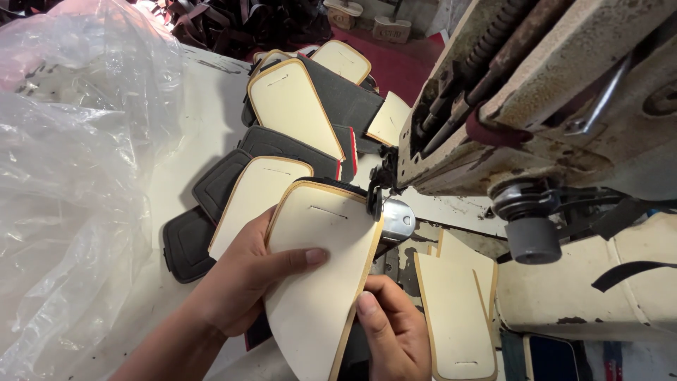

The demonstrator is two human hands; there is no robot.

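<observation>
Hands [310, 296] on one cream panel [317, 282]

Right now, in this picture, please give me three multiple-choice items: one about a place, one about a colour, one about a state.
1. Where is the clear plastic sheet?
A. left of the hands
B. under the machine
C. on the floor

2. The edge of the held cream piece is:
A. blue
B. tan
C. green

3. The left hand is:
A. empty
B. gripping the piece
C. on the machine

A: it fills the left side.
B: a tan border rings it.
B: its thumb lies on top, opposite the right hand.
</observation>
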